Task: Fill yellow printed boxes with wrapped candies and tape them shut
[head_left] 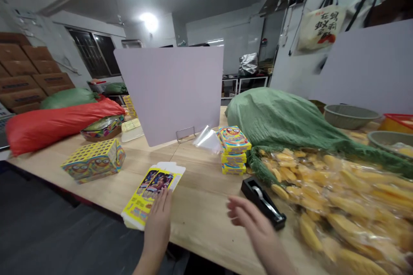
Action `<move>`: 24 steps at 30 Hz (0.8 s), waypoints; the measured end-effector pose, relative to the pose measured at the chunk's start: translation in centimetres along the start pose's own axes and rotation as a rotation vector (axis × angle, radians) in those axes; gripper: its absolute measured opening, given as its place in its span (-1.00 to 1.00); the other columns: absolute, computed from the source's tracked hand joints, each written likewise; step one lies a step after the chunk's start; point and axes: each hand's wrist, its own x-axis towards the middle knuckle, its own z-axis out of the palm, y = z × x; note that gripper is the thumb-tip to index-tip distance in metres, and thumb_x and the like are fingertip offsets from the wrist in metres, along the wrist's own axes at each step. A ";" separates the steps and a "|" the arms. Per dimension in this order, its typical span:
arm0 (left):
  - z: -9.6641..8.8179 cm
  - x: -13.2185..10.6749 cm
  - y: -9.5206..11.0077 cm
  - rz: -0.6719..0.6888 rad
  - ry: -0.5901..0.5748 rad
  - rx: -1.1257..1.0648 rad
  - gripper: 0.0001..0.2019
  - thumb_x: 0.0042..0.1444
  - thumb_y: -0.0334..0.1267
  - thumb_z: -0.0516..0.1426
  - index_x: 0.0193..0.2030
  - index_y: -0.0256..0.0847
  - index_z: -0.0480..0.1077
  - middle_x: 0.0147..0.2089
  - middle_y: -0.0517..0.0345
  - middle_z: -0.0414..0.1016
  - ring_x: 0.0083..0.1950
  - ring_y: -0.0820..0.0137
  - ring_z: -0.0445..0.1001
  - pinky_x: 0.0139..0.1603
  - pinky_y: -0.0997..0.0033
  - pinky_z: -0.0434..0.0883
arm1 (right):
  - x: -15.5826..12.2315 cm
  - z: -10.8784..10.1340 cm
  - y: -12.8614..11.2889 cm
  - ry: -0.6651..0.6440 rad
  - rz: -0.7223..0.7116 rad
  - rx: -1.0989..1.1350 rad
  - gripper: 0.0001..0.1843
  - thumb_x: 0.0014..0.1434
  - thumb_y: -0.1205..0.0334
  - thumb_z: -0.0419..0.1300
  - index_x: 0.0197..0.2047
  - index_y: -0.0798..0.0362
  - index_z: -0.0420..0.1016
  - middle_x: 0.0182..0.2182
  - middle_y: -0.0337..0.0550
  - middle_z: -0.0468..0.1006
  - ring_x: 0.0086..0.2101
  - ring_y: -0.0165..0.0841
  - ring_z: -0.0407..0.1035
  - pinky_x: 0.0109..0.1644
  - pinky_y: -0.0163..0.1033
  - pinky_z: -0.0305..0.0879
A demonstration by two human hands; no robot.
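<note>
Between hands point(158, 212) point(250, 221), open tabletop point(200, 219); at edge, cartons point(142, 199)

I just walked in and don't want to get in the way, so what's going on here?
A person's left hand rests on some flat yellow cartons at the table edge. Their right hand, seemingly empty, is beside a black tape dispenser. Beyond it stands a small stack of colourful boxes, and to the right lie many clear-wrapped yellow pieces by a green sack.
</note>
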 end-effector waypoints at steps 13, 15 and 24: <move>-4.6 2.8 8.8 -0.260 -0.455 -0.973 -0.55 0.10 -0.11 0.16 0.11 -0.22 0.37 0.02 -0.12 0.52 0.01 0.09 0.51 -0.04 0.16 0.47 | 2.4 -4.1 1.9 -0.096 -0.042 0.073 -0.48 0.08 -0.03 0.27 0.05 0.04 0.37 -0.05 -0.02 0.52 -0.06 -0.13 0.40 -0.05 -0.03 0.36; -4.8 3.8 9.5 -0.179 -0.636 -1.096 -0.72 0.14 -0.12 0.12 -0.06 -0.17 0.47 -0.09 -0.01 0.58 -0.08 0.17 0.54 -0.10 0.30 0.47 | 2.2 -5.7 1.0 0.219 -0.302 -0.200 -0.49 0.03 0.05 0.31 0.03 0.02 0.36 -0.06 0.00 0.47 -0.05 -0.12 0.35 -0.06 -0.04 0.34; -5.5 4.0 11.2 0.008 -0.898 -1.631 -0.06 -0.19 0.35 0.19 0.29 -0.14 0.19 0.25 -0.11 0.30 0.28 0.01 0.23 0.25 0.01 0.19 | 1.0 -5.3 -5.5 -0.330 -0.547 -0.699 -0.67 -0.06 0.21 0.39 -0.42 0.02 0.27 -0.22 -0.13 0.44 -0.17 -0.25 0.33 0.04 -0.03 0.26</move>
